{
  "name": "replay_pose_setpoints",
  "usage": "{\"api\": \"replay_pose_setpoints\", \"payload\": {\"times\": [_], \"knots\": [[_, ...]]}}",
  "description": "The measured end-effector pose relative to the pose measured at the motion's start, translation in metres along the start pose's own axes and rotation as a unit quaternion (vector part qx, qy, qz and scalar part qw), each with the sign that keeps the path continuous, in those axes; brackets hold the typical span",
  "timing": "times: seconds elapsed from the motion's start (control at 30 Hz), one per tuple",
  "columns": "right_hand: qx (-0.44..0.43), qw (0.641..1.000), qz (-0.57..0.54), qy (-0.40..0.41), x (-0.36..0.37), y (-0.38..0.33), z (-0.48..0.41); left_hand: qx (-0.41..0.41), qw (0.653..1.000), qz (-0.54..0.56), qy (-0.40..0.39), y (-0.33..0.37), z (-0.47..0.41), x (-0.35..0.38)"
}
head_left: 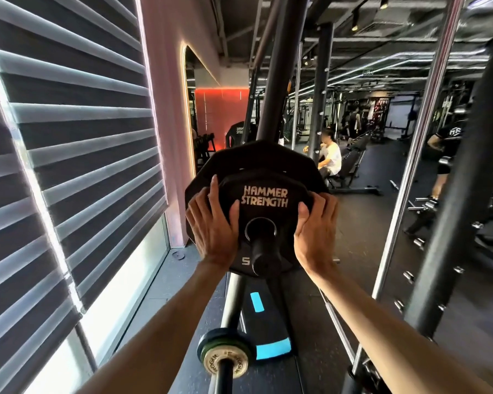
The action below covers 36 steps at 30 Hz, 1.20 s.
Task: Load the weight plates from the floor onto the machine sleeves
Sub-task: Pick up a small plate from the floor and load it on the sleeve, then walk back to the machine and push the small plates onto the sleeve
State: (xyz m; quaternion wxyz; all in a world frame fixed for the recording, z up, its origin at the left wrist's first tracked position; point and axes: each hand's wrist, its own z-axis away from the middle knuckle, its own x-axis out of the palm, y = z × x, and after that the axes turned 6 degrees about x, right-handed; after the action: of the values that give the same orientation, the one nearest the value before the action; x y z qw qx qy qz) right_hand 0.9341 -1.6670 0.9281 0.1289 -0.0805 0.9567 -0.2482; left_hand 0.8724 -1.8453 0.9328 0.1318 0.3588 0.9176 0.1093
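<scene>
A small black weight plate (264,199), lettered "HAMMER STRENGTH" with a "5" near its bottom, sits on the black machine sleeve (264,253), whose end pokes toward me through the centre hole. Behind it on the same sleeve is a larger black plate (251,157). My left hand (211,223) grips the small plate's left edge, thumb on its face. Gripping the right edge is my right hand (316,226). Both forearms reach up from the bottom of the view.
A barbell (225,362) with a small collar-end plate lies low in front of me, over a black and blue step platform (268,336). Window blinds (69,137) fill the left. Rack uprights (450,223) stand on the right. People and benches are farther back.
</scene>
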Motion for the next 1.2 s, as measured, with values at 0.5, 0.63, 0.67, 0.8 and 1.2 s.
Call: {"api": "replay_pose_setpoints", "payload": {"times": [0.5,0.63,0.67,0.8,1.2], "knots": [[0.222,0.967,-0.005,-0.127,-0.033,-0.014,0.067,-0.083,0.976,0.032,-0.2,0.002,0.035,-0.079],[0.281,0.894,0.065,-0.342,-0.026,-0.012,0.146,-0.184,0.921,-0.014,-0.342,-0.036,0.094,-0.118],[0.272,0.882,0.065,-0.378,-0.022,-0.019,0.167,-0.201,0.9,-0.026,-0.386,-0.049,0.108,-0.129],[0.197,0.821,0.078,-0.53,0.008,-0.054,0.236,-0.232,0.831,-0.038,-0.504,-0.107,0.155,-0.17],[0.092,0.618,0.049,-0.779,0.19,-0.167,0.361,-0.35,0.702,-0.075,-0.616,-0.313,0.205,-0.205]]}}
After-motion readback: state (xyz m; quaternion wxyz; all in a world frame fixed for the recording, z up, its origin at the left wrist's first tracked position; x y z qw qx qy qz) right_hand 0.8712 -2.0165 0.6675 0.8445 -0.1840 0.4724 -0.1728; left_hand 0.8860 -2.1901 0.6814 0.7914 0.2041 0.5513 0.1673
